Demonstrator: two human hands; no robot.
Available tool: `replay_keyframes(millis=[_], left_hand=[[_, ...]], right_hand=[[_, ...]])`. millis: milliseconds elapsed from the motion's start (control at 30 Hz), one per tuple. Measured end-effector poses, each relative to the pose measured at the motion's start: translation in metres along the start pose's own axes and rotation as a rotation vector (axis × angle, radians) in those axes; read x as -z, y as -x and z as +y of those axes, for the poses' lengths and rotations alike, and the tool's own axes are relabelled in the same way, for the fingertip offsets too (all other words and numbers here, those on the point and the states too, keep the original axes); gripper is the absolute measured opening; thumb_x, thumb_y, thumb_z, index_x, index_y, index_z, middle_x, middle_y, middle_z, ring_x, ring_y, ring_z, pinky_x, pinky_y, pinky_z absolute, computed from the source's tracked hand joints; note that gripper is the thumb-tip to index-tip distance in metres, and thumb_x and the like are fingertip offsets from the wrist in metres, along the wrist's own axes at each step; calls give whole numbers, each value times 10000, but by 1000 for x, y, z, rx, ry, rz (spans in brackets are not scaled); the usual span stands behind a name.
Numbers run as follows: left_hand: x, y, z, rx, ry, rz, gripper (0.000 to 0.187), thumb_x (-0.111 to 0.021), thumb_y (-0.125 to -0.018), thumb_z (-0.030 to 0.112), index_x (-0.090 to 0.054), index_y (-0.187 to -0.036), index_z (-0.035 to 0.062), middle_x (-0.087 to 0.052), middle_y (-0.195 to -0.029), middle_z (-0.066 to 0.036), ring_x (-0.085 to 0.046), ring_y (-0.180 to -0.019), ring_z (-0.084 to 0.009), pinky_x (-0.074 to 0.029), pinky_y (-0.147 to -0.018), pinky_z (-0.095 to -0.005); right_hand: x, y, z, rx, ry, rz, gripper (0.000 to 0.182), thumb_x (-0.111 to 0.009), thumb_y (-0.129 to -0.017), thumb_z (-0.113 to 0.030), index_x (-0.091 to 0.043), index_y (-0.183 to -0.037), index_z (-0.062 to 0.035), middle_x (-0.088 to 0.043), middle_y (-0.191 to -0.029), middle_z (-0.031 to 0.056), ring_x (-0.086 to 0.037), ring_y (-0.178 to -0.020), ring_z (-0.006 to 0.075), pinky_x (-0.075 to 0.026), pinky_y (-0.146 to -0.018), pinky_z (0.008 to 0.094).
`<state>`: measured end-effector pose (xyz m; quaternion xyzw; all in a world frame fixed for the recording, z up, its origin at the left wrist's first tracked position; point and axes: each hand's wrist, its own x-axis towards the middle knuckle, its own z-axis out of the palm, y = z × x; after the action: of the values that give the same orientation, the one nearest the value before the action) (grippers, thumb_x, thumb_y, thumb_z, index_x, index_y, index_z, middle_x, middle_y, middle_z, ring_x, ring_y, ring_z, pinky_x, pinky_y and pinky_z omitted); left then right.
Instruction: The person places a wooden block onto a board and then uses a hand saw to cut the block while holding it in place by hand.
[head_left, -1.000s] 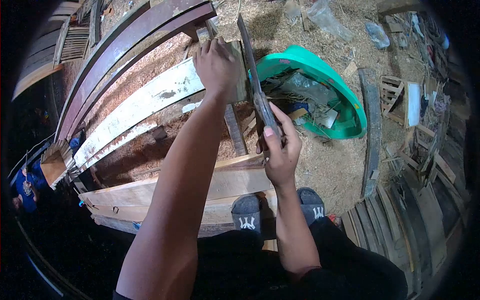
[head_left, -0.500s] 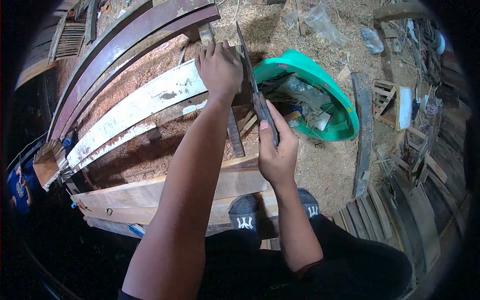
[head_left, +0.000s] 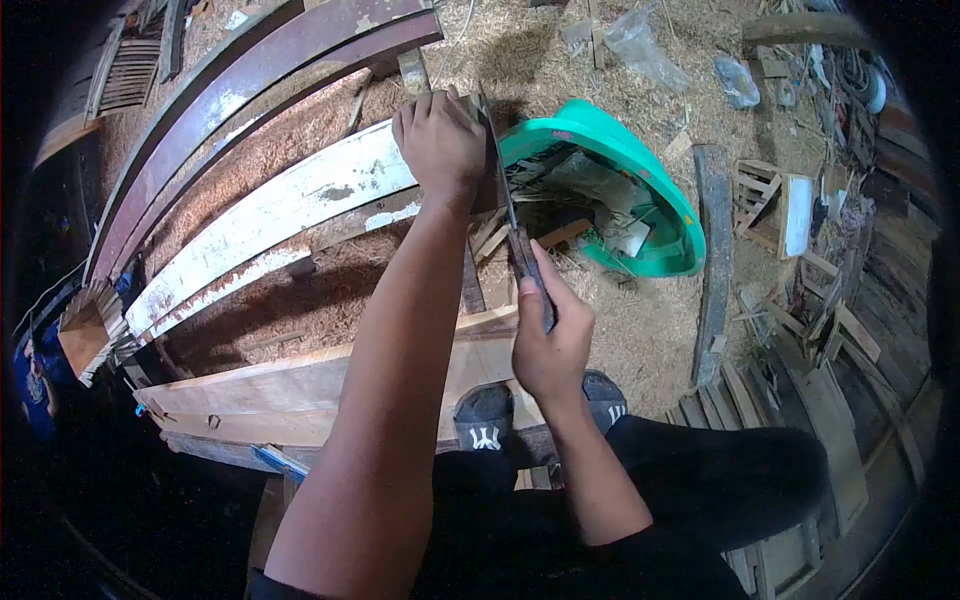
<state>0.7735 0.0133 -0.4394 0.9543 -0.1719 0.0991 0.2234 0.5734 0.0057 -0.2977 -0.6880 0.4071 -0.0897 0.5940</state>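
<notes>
My left hand presses down on the end of a curved, white-painted board, its fingers curled over the far edge. What lies under the palm is hidden. A brown wooden face shows just right of that wrist. My right hand is closed around the dark handle of a hand saw, thumb along the top. The thin blade is seen nearly edge-on, running away from me close against the board end, right beside the left hand's fingers.
A green plastic tub with scraps lies just right of the saw. Maroon curved boards stand at upper left. A pale plank lies near my feet. Sawdust covers the ground; a long timber lies at right. Another person is at far left.
My right hand has drawn the saw back toward me, so less blade shows beyond the left hand. The left hand stays on the board. The view has shifted slightly.
</notes>
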Motion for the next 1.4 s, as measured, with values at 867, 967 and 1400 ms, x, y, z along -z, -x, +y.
replay_keyframes(millis=[867,967,1400], left_hand=[[0,0,1,5,16,17,221,-580,-953,203,-723,-899,44,-707,-959,-139,-641,-989,-329,-422,-992,-447],[3,1,0,-55,-9,3,245,-530,-983,196,-715,-945,41,-703,-954,-161,-655,-936,-368,-449,-935,-449],[0,-3,-2,-45,0,2,211,-572,-940,189,-729,-912,51,-712,-952,-128,-636,-1015,-323,-405,-1020,-445]], right_hand=[[-8,-43,8,40,-22,-58,397,-524,-1033,-166,-594,-1354,57,-715,-1004,283,-722,-929,265,-536,-801,417],[-17,-36,3,42,-21,10,408,-536,-1028,-181,-588,-1358,53,-709,-960,285,-716,-907,235,-523,-751,393],[-6,3,16,48,34,23,404,-501,-1041,-130,-580,-1385,67,-730,-983,227,-671,-857,195,-530,-779,366]])
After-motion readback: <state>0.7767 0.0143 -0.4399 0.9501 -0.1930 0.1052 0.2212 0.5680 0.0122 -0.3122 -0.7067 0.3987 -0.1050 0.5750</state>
